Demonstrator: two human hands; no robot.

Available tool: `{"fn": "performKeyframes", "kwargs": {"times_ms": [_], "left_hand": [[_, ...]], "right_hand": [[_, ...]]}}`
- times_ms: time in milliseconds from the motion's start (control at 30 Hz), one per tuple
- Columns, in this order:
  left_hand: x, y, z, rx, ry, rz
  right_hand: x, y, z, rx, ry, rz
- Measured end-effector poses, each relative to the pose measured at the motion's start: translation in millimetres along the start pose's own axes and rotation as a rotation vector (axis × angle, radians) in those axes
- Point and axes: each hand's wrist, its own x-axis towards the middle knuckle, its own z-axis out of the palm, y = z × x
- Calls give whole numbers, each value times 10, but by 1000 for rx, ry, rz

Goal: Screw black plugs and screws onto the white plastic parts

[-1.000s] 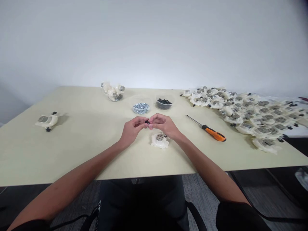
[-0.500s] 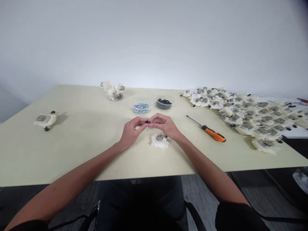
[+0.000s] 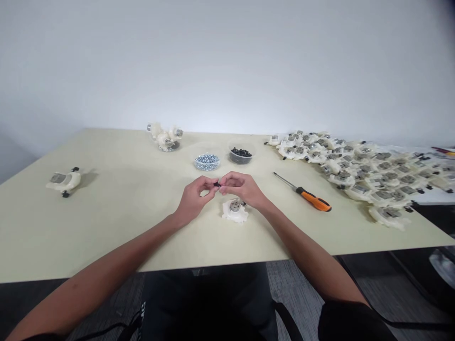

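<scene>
Between the thumb and fingertips of my left hand is a small black plastic part. My right hand is closed in a pinch against the other end of that part; whatever its fingertips hold is too small to make out. Just below the hands, a white plastic housing with a round metal motor lies on the table, a black piece at its upper right. Beyond my fingers stand a clear bowl of small silvery screws and a clear bowl of black parts.
An orange-and-black screwdriver lies right of my hands, its tip pointing away to the left. Many similar housings cover the table's right side. One housing lies at far left, and several more sit in a container at the back.
Both hands stay together at nearly the same spot, with the black part turned slightly between the fingertips. The whole view has shifted a little; the things on the table have not moved.
</scene>
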Motion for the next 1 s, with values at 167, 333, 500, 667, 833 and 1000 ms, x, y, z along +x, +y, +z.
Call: {"fn": "performKeyframes", "kwargs": {"times_ms": [167, 333, 500, 667, 833, 1000], "left_hand": [[-4, 10, 7, -24, -6, -16], [-2, 55, 24, -114, -6, -67], [-10, 76, 43, -181, 0, -102], [-15, 67, 49, -191, 4, -101], [-4, 36, 39, -165, 6, -98], [-8, 28, 34, -189, 1, -105]], "right_hand": [[5, 31, 4, 10, -5, -3], [13, 70, 13, 23, -15, -38], [6, 71, 34, 23, -5, -54], [-9, 61, 50, -9, 10, -80], [-26, 47, 75, -8, 20, -98], [-38, 37, 83, -2, 49, -101]]}}
